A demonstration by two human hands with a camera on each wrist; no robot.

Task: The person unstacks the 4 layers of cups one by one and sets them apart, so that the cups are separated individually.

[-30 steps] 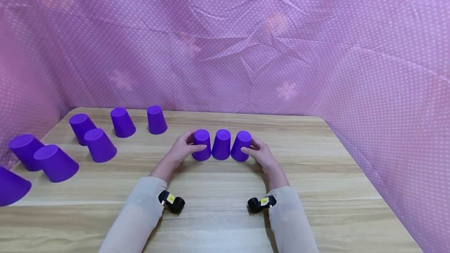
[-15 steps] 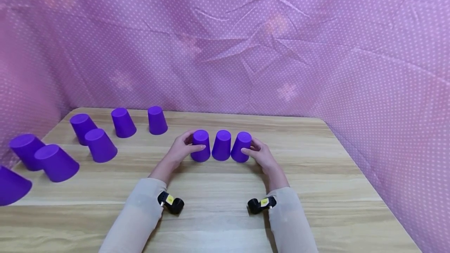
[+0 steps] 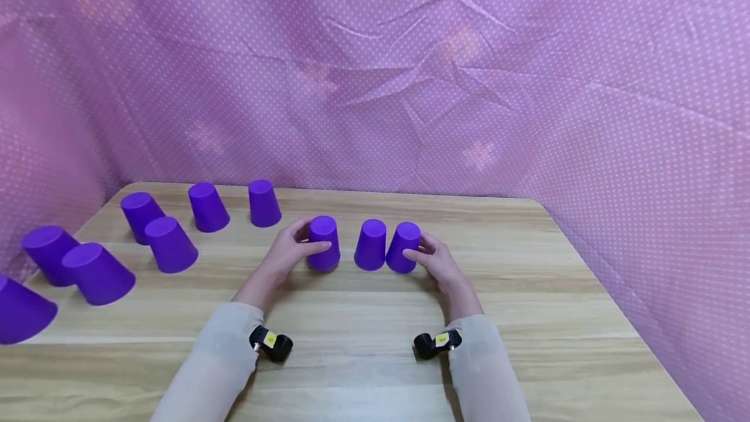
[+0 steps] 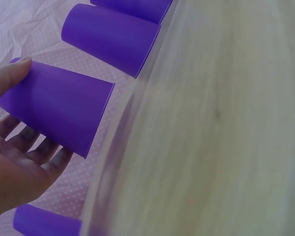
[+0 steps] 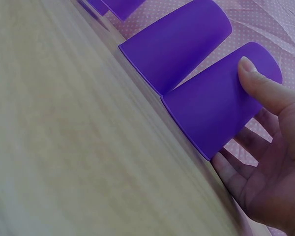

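Three purple cups stand upside down in a row in the head view. My left hand (image 3: 287, 249) holds the left cup (image 3: 323, 239), thumb on its near side and fingers behind. In the left wrist view a narrow gap shows between that cup's rim (image 4: 99, 120) and the tabletop. The middle cup (image 3: 370, 246) is untouched. My right hand (image 3: 439, 262) holds the right cup (image 3: 400, 239) by its side, thumb in front; in the right wrist view this cup's rim (image 5: 187, 130) meets the middle cup's rim (image 5: 140, 71).
Several more purple cups, among them one near the back (image 3: 264, 204) and one nearer the front (image 3: 98, 275), stand upside down on the left of the wooden table (image 3: 375, 357). A pink dotted cloth (image 3: 410, 83) hangs behind and at both sides.
My left hand has moved left with its cup, opening a gap to the middle cup. The right hand and the other two cups in the row stay nearly in place.
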